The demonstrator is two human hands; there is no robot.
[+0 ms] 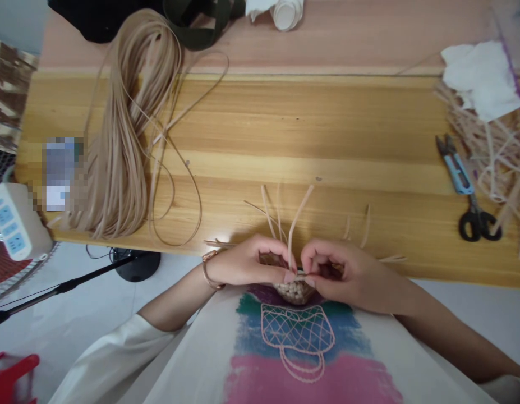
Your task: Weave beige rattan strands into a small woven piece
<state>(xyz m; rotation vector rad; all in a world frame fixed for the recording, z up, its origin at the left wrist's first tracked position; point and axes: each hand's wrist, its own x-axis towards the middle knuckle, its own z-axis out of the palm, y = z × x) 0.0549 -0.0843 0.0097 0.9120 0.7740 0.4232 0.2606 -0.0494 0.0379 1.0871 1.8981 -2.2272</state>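
A small woven basket piece (294, 292) of tan strips rests against my body at the table's front edge. Loose strip ends (299, 210) stick up and out from it on several sides. My left hand (255, 261) is closed on the piece, thumb and finger pinching its upper edge. Close beside it, my right hand (344, 275) pinches a thin tan strip (300, 276) between thumb and forefinger at that same edge. The two hands' fingertips nearly meet. Much of the woven piece is hidden behind my fingers.
A big bundle of tan strips (129, 123) lies on the left of the table (310, 129), next to a blurred rectangular item (60, 174) and a power strip (18, 221). Blue snips (457, 168), black-handled scissors (476, 219), cut strips (501, 151) and white tissue (481, 76) are at right.
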